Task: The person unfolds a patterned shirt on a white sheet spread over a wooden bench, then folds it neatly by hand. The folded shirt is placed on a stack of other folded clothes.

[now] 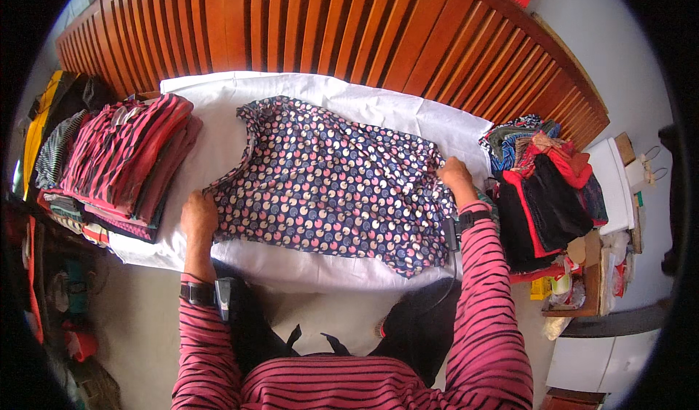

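Note:
A navy sleeveless top with pink and cream dots lies spread sideways before me on a white cloth. Its neck and armhole end points left, and its hem end lies bunched at the right. My left hand grips the near left corner of the garment, fingers curled around the fabric. At the far right end, my right hand pinches the dotted fabric near the hem. Most of the fingertips are hidden from this view.
Folded clothes, with a pink-and-black striped shirt on top, are stacked at the left. Another clothes pile stands at the right. Behind the cloth rises a slatted wooden headboard. A small shelf with items sits at the right.

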`<state>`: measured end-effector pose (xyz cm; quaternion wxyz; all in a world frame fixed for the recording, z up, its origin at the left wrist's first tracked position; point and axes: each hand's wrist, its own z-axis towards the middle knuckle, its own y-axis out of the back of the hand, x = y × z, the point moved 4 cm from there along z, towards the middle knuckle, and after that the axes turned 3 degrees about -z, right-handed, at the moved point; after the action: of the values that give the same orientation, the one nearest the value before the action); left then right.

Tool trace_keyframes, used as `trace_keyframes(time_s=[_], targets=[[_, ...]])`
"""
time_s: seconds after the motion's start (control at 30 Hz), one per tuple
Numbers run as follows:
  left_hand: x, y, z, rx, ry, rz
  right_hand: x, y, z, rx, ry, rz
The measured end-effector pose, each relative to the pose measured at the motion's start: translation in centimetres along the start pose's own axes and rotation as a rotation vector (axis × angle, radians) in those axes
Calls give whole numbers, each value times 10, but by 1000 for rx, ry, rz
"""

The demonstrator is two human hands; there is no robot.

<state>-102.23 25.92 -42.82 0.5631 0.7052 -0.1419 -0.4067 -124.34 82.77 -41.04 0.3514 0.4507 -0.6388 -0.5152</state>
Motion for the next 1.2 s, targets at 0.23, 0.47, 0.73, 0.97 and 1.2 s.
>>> trace_keyframes(time_s=[0.23,0.47,0.73,0.97,1.2], targets=[[4,-9,6,21,-3,74,-7,39,71,-157,491,112],[7,-13,10,33,-23,100,6,61,44,-59,197,-261],[8,-14,9,17,6,145,18,33,23,-189,276,-16],[9,-16,14,0,50,160,8,14,44,-159,113,125],[9,-17,13,9,45,155,32,7,61,-104,307,-187]])
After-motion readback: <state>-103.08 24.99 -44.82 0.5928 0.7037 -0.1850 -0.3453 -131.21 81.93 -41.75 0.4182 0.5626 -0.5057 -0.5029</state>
